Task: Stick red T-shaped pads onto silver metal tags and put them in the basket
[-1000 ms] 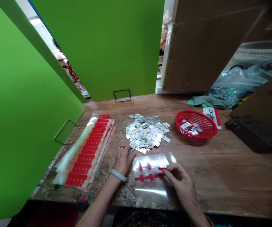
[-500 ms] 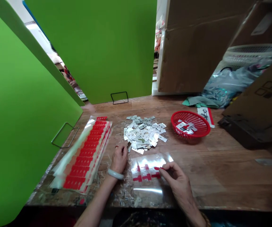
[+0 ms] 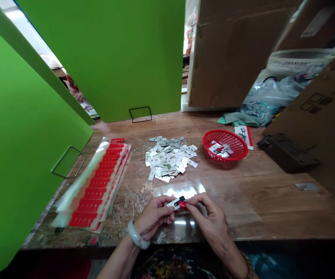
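Observation:
My left hand (image 3: pixel 153 217) pinches a small flat metal plate (image 3: pixel 172 203) with a dark far end, above the near part of the table. At that end, the fingertips of my right hand (image 3: pixel 212 221) grip a small red sticker (image 3: pixel 182 204), which meets or overlaps the plate. Under both hands lies a clear plastic sheet (image 3: pixel 164 190), mostly hidden by them and by glare. Just beyond it is a loose pile of silvery metal plates (image 3: pixel 170 159). Left of the hands, a stack of sheets with red stickers (image 3: pixel 94 192) lies at a slant.
A red plastic basket (image 3: pixel 241 155) holding several plates stands right of the pile. Green panels (image 3: pixel 112 58) wall off the left and back. Cardboard boxes (image 3: pixel 225 54) and a dark bracket-like object (image 3: pixel 289 153) bound the right side. Plastic scraps litter the table's near left.
My left hand has brought a metal plate from the pile toward me. My right hand has lifted a red sticker off the clear sheet, and both hands now meet. The view has shifted slightly.

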Action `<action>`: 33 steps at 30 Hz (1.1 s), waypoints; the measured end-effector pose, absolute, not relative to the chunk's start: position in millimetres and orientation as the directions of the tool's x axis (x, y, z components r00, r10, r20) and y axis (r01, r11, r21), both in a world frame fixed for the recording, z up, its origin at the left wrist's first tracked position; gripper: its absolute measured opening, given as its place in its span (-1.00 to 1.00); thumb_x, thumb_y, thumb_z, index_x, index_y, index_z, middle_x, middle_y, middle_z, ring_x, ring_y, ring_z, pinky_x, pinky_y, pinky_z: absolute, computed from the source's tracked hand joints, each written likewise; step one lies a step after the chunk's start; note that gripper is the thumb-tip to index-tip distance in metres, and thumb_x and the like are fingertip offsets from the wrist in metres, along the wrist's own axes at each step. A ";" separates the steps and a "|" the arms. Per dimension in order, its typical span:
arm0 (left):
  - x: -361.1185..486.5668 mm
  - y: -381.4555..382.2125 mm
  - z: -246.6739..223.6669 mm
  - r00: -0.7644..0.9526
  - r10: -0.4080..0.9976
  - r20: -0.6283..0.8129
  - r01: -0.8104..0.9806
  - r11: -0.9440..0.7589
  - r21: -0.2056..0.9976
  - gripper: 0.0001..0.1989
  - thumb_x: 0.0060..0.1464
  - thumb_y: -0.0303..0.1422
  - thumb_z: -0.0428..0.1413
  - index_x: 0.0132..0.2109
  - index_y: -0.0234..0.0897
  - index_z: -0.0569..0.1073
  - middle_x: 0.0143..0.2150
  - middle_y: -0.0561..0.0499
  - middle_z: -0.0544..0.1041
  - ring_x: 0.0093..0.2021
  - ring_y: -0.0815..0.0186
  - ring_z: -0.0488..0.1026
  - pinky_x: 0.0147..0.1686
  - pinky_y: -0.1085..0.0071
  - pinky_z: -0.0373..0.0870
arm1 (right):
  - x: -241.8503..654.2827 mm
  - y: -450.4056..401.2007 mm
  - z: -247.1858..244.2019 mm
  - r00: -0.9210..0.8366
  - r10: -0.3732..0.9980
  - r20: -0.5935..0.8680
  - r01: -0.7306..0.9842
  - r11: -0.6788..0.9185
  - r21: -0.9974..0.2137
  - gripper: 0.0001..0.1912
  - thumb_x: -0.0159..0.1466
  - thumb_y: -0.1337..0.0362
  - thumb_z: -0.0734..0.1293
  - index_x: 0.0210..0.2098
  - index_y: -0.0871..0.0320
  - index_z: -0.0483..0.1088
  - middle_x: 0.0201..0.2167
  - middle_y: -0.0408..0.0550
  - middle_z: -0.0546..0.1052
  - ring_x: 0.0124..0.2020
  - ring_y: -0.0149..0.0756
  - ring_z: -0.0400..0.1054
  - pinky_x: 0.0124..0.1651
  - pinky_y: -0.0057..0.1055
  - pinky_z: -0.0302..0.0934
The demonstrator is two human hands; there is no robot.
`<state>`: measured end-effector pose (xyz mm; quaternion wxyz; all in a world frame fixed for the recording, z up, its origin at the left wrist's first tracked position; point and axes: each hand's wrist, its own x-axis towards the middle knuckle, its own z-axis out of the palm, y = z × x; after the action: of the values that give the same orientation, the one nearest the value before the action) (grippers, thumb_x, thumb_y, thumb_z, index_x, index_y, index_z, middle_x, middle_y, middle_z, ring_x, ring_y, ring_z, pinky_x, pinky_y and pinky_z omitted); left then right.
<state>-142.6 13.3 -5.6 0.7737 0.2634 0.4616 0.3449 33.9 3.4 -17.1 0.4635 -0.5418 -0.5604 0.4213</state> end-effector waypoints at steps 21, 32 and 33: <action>-131.0 17.4 10.3 0.319 0.771 -0.551 -0.149 0.615 0.775 -0.67 -0.10 -0.43 0.23 -0.12 -0.42 0.49 -0.65 0.11 0.40 -0.68 0.54 0.27 -0.69 0.65 0.11 | 35.1 -3.7 -12.0 -0.024 0.998 0.057 0.239 0.061 -0.969 -0.88 0.20 0.27 0.30 -0.46 0.11 0.32 -0.46 -0.19 0.42 -0.39 -0.39 0.32 -0.30 -0.53 0.18; -129.2 17.0 11.1 0.316 0.770 -0.555 -0.145 0.617 0.773 -0.68 -0.09 -0.44 0.21 -0.12 -0.42 0.47 -0.66 0.12 0.40 -0.68 0.55 0.27 -0.70 0.67 0.11 | 34.6 -4.0 -17.7 -0.020 0.997 0.074 0.254 0.077 -0.964 -0.90 0.21 0.30 0.29 -0.45 0.11 0.33 -0.46 -0.20 0.41 -0.38 -0.39 0.32 -0.28 -0.52 0.16; -129.2 17.0 10.8 0.317 0.770 -0.554 -0.143 0.616 0.774 -0.68 -0.08 -0.44 0.21 -0.12 -0.41 0.47 -0.66 0.12 0.40 -0.68 0.55 0.27 -0.70 0.67 0.11 | 34.5 -4.4 -18.1 -0.021 0.997 0.080 0.258 0.083 -0.963 -0.90 0.21 0.31 0.29 -0.45 0.11 0.32 -0.46 -0.20 0.41 -0.38 -0.39 0.31 -0.28 -0.51 0.16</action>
<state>-129.2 17.0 10.8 0.7480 0.3144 0.4987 0.3049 34.5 -4.4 -18.1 0.4479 -0.5374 -0.5838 0.4120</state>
